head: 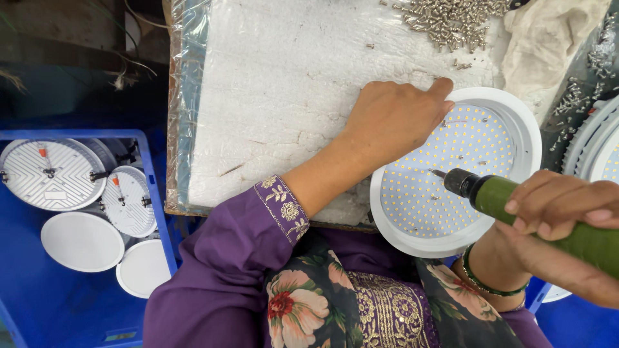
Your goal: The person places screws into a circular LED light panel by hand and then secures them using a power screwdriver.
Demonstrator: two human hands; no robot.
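A round white light fixture point(520, 115) with a disc of many small yellow dots lies at the near edge of a white foam board point(284, 84). My left hand point(393, 116) rests on the fixture's upper left rim, index finger stretched along the rim. My right hand point(561, 203) grips a green powered screwdriver point(509, 196). Its dark tip hovers over the dotted disc, left of centre. A few small screws lie loose on the disc.
A pile of silver screws point(451, 19) and a crumpled white cloth point(548, 38) sit at the board's far right. Another round fixture point(596, 145) shows at the right edge. A blue crate point(151, 174) on the left holds several round white lamp parts.
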